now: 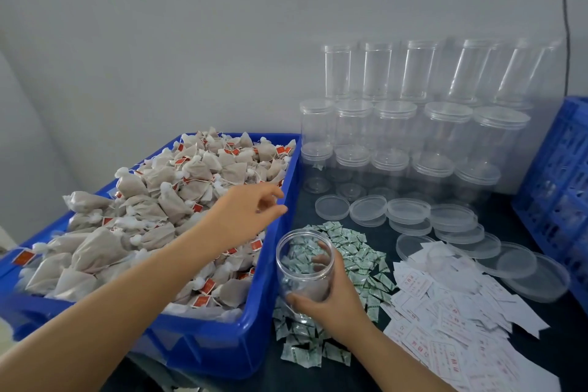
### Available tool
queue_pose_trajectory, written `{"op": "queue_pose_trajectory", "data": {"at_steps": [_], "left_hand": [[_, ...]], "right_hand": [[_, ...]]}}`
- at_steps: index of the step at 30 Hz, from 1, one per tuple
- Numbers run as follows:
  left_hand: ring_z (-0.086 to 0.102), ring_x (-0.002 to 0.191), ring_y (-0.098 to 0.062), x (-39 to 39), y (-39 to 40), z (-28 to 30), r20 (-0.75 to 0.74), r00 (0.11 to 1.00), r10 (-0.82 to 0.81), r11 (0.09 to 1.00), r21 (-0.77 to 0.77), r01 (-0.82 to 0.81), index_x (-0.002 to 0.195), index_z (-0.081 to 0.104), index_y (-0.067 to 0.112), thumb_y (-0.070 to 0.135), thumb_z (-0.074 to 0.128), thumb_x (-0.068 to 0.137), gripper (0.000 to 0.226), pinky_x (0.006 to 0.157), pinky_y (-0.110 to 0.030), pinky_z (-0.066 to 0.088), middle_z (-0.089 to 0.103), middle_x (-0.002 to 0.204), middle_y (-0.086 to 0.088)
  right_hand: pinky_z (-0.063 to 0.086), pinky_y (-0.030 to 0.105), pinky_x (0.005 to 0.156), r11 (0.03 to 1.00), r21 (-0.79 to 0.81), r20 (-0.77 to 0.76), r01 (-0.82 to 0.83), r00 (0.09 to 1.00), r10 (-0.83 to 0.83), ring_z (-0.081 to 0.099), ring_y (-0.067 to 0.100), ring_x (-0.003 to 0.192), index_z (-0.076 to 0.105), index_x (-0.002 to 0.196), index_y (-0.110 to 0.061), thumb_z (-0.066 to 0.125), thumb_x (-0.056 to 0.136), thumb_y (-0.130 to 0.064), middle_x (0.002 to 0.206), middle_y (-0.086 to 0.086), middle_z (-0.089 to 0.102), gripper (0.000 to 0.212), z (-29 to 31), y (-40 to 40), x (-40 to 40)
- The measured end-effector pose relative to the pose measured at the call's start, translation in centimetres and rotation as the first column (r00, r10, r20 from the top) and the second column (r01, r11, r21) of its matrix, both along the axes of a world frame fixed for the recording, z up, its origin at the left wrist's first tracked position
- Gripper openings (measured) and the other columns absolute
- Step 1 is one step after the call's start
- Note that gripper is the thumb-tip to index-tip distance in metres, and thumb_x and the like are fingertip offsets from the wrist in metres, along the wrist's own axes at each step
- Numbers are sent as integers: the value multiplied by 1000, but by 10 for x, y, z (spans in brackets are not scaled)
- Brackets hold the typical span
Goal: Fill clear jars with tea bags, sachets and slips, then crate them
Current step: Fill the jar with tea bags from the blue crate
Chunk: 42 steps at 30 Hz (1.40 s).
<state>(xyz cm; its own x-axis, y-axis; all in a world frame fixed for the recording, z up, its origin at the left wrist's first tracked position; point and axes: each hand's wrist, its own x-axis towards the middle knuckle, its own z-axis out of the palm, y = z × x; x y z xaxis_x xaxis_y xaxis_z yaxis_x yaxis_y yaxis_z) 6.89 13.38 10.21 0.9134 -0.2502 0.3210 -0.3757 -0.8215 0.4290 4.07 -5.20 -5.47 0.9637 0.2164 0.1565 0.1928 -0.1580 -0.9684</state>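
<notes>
Jar (304, 267): upright, mouth up, gripped by right hand (331, 302).
Left hand (245, 213): loosely spread, holding nothing, over tea bags (152, 200).

Tea bags (159, 188): beige-grey pouches with white knots and red tags, in a solid blue bin (222, 340). Sachets (359, 251): white with green print. Slips (445, 321): white with red print. Jars (394, 124) and lids (410, 210): clear, colourless. Crate (560, 169): blue lattice. Bench (375, 379): dark. Wall (191, 25): pale grey.
</notes>
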Motion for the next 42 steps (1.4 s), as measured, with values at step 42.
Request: {"op": "queue_pose_trajectory", "data": {"at_steps": [42], "left_hand": [[64,71,-12,12,68,-18,-147,977,153,988,41,-149,78,59,24,22,55,94,17,64,-17,48,64,79,4]], "right_hand": [[50,7,80,999,37,61,-7,998,5,51,-18,108,25,120,-81,92,60,-46,129,-21,45,96,-1,-1,-1]]}}
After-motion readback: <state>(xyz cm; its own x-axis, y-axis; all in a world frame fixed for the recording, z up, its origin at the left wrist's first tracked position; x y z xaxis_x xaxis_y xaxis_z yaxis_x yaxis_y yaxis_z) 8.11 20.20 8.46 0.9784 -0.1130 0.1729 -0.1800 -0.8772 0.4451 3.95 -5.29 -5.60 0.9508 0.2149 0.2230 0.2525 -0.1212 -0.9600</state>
